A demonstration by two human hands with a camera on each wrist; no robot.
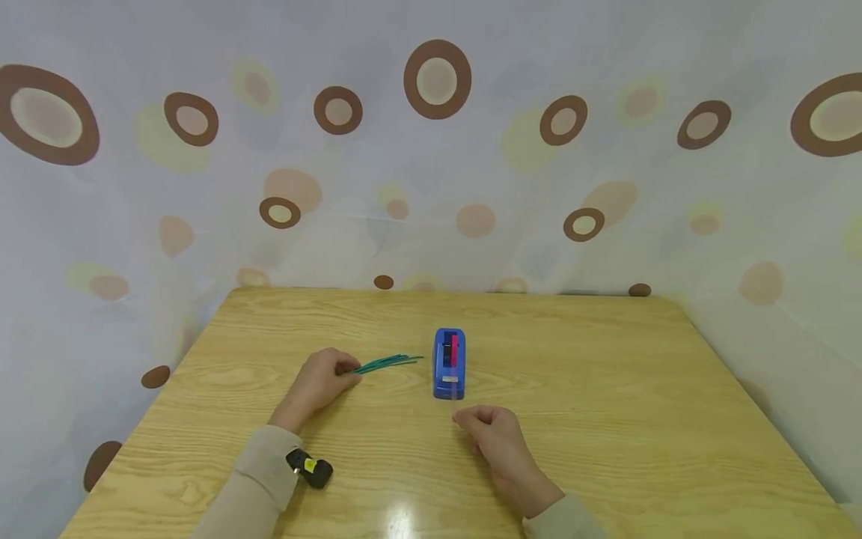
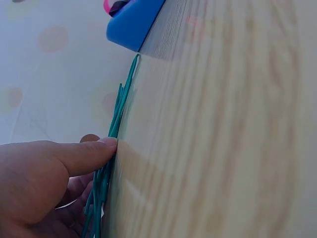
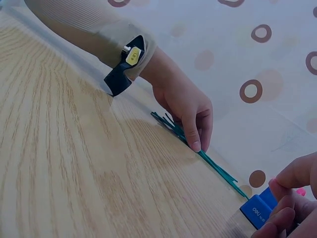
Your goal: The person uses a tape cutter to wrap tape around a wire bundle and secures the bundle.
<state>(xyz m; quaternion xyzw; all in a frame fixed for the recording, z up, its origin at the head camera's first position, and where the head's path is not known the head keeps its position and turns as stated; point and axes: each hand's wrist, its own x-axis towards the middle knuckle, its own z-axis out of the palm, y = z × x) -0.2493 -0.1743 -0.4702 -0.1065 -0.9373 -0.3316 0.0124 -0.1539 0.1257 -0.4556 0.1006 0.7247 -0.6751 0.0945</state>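
My left hand (image 1: 325,380) pinches a bundle of thin green strands (image 1: 390,362) between thumb and fingers, low over the table. In the left wrist view the strands (image 2: 119,111) stick out past the thumb on both sides. A blue tape dispenser (image 1: 449,374) with a pink roll stands to the right of the strand tips. In front of it my right hand (image 1: 497,442) pinches the end of a clear tape strip (image 1: 454,395) that runs back to the dispenser's front. The right wrist view shows the right fingers (image 3: 292,198) partly hiding the dispenser (image 3: 256,210).
A light wooden table (image 1: 606,374) lies under both hands. Behind it hangs a pale cloth (image 1: 377,165) with brown ring patterns. A black wrist camera (image 1: 310,468) is strapped to the left sleeve.
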